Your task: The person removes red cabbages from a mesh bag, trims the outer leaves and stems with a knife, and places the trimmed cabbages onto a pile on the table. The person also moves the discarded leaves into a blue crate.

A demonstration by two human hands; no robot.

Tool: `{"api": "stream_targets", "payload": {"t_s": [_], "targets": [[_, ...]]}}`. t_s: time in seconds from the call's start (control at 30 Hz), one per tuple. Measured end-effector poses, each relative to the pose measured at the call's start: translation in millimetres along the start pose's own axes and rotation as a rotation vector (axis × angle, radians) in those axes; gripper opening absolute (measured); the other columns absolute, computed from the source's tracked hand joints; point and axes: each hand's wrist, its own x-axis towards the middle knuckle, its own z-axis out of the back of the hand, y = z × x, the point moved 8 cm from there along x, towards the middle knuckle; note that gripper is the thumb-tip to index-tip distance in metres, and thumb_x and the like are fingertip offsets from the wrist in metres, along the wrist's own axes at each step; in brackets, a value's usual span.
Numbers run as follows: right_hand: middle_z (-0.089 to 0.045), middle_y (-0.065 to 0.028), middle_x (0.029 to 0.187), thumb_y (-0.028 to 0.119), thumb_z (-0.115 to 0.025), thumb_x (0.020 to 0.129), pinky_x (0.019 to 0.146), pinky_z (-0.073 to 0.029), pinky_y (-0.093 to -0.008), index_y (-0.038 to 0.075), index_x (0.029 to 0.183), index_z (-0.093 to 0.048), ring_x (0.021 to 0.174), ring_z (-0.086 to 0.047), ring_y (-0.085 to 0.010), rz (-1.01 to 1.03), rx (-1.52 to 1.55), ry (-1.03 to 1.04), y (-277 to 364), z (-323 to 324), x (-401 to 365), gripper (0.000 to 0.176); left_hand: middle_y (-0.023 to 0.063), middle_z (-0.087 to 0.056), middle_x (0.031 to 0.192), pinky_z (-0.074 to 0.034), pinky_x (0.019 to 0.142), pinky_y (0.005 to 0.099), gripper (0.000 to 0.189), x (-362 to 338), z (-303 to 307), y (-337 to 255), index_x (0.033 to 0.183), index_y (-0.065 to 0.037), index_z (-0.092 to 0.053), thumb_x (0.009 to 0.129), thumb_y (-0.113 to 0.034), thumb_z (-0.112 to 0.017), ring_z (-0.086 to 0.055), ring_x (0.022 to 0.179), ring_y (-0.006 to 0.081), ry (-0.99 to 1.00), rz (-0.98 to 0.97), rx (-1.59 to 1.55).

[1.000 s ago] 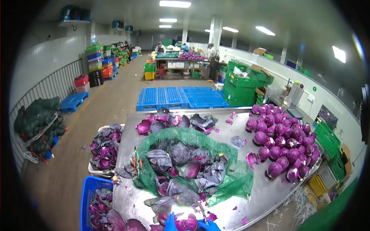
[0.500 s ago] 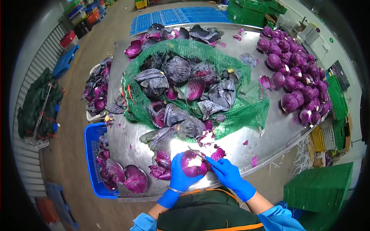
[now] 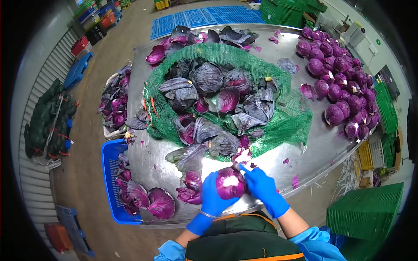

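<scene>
Blue-gloved, my left hand [image 3: 214,193] is wrapped round the left side of a trimmed red cabbage [image 3: 231,186], whose white cut stem end faces up. My right hand [image 3: 263,185], gloved too, is closed on a knife [image 3: 237,165]; only a little of its blade shows, just beyond the cabbage. Cut leaf pieces [image 3: 243,155] lie close to the blade. Beside my left hand are loose purple leaves [image 3: 190,188]. Past both hands, an open green net bag [image 3: 291,119] holds several untrimmed cabbages [image 3: 206,78] with dark outer leaves.
Trimmed cabbages [image 3: 339,78] are heaped at the steel table's [image 3: 150,174] right side. A blue crate [image 3: 114,191] and a white bin [image 3: 114,130], both with leaves, stand along the left edge. Green crates [image 3: 365,211] are stacked at the lower right.
My right hand has drawn the knife off the cabbage's top to its far side. The cut stem end now shows uncovered. The whole view has shifted slightly.
</scene>
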Motion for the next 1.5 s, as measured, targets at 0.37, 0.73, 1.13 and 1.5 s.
{"api": "stream_targets", "payload": {"t_s": [0.37,0.73,1.13,1.5], "targets": [[-0.063,-0.0034,0.078,0.030,-0.063,0.082,0.050,-0.042,-0.0227,0.001,0.105,-0.058,0.058,-0.052,-0.0084,-0.572,0.925,0.168,-59,-72,30,0.037,0.0160,-0.033,0.131,-0.031,0.103,0.0416,0.104,-24,30,2,0.131,-0.004,-0.030,0.050,-0.032,-0.088,-0.033,0.125,0.0303,0.123,0.001,-0.376],[-0.063,-0.0024,0.089,0.022,-0.066,0.081,0.052,-0.047,-0.0239,0.006,0.123,-0.052,0.067,-0.057,-0.0073,0.028,1.019,-0.125,64,27,-15,0.047,0.0213,-0.021,0.136,-0.026,0.103,0.0513,0.096,-29,114,-99,0.131,-0.015,-0.032,0.052,-0.027,-0.086,-0.026,0.126,0.0402,-0.358,-0.384,0.294],[-0.062,-0.0074,0.096,0.028,-0.066,0.079,0.059,-0.050,-0.0272,0.006,0.127,-0.046,0.074,-0.058,-0.0125,-0.173,1.047,0.368,78,33,-11,0.056,0.0200,-0.024,0.136,-0.026,0.103,0.0493,0.099,-37,116,-85,0.131,-0.010,-0.031,0.051,-0.028,-0.086,-0.026,0.127,0.0373,-0.386,-0.214,0.188],[-0.056,-0.0015,0.068,0.013,-0.063,0.078,0.047,-0.045,-0.0248,0.004,0.090,-0.053,0.055,-0.053,-0.0093,-0.321,1.176,-0.235,-16,7,45,0.019,0.0128,-0.029,0.141,-0.028,0.105,0.0552,0.087,-45,64,3,0.140,-0.017,-0.024,0.069,-0.038,-0.070,-0.029,0.130,0.0341,-0.054,0.516,-1.951]]}}
